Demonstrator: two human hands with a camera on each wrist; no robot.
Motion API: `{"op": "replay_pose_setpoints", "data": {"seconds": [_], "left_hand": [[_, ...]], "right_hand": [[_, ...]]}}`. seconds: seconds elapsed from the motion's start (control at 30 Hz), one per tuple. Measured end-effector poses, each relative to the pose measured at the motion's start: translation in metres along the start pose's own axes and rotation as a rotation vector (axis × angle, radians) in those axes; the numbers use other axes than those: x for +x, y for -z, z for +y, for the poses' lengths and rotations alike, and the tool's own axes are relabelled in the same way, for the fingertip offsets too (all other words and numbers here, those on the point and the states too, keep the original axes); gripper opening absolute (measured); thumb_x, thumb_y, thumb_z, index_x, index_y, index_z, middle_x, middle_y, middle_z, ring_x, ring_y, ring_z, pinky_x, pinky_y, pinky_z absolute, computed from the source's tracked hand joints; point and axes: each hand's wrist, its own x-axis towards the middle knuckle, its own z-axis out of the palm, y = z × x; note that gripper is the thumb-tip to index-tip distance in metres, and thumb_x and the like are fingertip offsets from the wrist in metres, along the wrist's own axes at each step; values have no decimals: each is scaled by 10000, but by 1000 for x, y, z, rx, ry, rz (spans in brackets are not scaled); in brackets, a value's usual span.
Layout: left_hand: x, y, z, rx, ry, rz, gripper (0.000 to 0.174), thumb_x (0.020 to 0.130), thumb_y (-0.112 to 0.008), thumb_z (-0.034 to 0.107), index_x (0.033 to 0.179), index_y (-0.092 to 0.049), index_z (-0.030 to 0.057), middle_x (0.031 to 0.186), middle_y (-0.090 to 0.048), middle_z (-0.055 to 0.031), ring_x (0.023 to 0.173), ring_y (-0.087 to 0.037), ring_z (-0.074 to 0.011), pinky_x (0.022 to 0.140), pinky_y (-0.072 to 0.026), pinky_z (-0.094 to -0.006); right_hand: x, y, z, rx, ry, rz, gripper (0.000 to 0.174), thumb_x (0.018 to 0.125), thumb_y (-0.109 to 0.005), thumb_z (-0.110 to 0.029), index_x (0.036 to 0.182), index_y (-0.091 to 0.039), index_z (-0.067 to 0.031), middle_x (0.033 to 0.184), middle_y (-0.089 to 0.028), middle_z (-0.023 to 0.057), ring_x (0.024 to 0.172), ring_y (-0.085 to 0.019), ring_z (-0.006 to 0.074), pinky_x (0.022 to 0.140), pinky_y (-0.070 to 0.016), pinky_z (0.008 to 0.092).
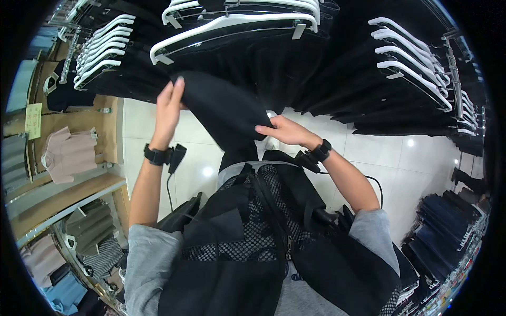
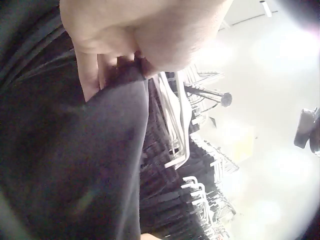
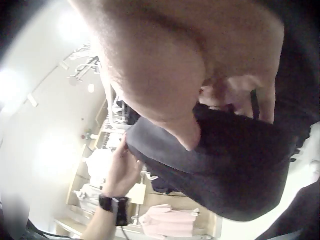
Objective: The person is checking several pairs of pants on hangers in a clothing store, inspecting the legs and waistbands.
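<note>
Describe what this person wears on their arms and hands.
Short grey fabric sleeves cover the upper arms. Black wrist straps each hold a boxy black device with a thin black cable. The left hand and right hand wear no gloves.

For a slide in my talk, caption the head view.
Left hand and right hand hold a black garment between them, below white hangers.

Glossy pale floor tiles (image 1: 421,150), wooden wall shelving (image 1: 108,124), reflected lights (image 1: 207,171)
</note>
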Motion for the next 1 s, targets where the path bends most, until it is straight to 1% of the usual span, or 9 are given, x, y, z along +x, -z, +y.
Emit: {"op": "replay_pose_setpoints", "data": {"seconds": [0.07, 0.13, 0.17, 0.27, 0.33, 0.5, 0.67, 0.77, 1.0], "left_hand": [[-8, 8, -30, 136, 37, -141, 393, 1060, -543, 404, 1145, -673, 43, 961, -646, 27, 812, -570, -50, 717, -471, -237], [-16, 9, -57, 292, 35, -230, 379, 1052, -566, 385, 1082, -674, 22, 896, -603, 37, 788, -534, -56, 712, -452, -230], [-19, 5, -77, 297, -21, -205, 393, 1060, -562, 348, 947, -628, -23, 737, -497, 34, 710, -412, -69, 628, -383, -266], [-25, 3, -105, 353, 28, -274, 403, 1052, -575, 331, 905, -597, -43, 721, -481, 17, 709, -399, -91, 625, -371, -284], [-26, 4, -124, 382, 36, -298, 387, 1053, -577, 310, 899, -593, -45, 719, -476, 13, 709, -397, -89, 621, -374, -285], [-10, 22, -199, 470, 62, -370, 318, 1029, -604, 230, 940, -626, -75, 749, -558, -14, 717, -447, -87, 621, -401, -290], [8, 31, -204, 290, 133, -485, 302, 1020, -598, 190, 1104, -673, -90, 999, -734, -108, 950, -659, -162, 887, -510, -303], [19, 36, -183, 244, 127, -552, 293, 1031, -583, 192, 1144, -671, -64, 1064, -738, -114, 1016, -680, -195, 952, -512, -323], [19, 71, -145, 114, 63, -589, 296, 1060, -536, 185, 1137, -649, -77, 1073, -727, -139, 1033, -686, -213, 948, -530, -335]], "right_hand": [[4, 5, 14, -115, -104, 54, 484, 1005, -623, -419, 893, -676, 48, 760, -598, 31, 703, -485, 107, 675, -409, 321], [9, 7, 36, -18, -21, 61, 331, 1038, -596, -275, 1192, -672, 8, 1007, -703, 45, 902, -621, 85, 853, -490, 264], [7, 7, 38, -17, -22, 65, 331, 1038, -596, -275, 1192, -672, 8, 1007, -703, 45, 902, -621, 85, 853, -490, 264], [0, 11, 34, 363, 94, 158, 363, 1049, -553, -286, 1161, -676, 36, 1065, -737, 112, 941, -691, 158, 852, -503, 281], [-6, 24, 15, 376, 106, 161, 373, 1057, -534, -266, 1272, -638, 20, 1213, -716, 143, 1098, -695, 203, 966, -506, 306], [-15, 28, -60, 406, 337, 281, 383, 1059, -540, -295, 1305, -640, -19, 1292, -682, 112, 1173, -650, 185, 1027, -477, 338], [1, 28, -140, 316, 495, 270, 489, 1057, -547, -314, 1462, -512, -43, 1406, -604, 124, 1236, -613, 191, 1039, -476, 347], [27, 21, -173, 596, 526, 264, 551, 1058, -543, -249, 1527, -349, -33, 1486, -516, 152, 1267, -597, 252, 1059, -474, 377], [72, 11, -203, 964, 599, 413, 433, 1058, -538, -233, 1451, -420, -92, 1362, -587, 173, 1168, -633, 280, 1031, -491, 411]]}}
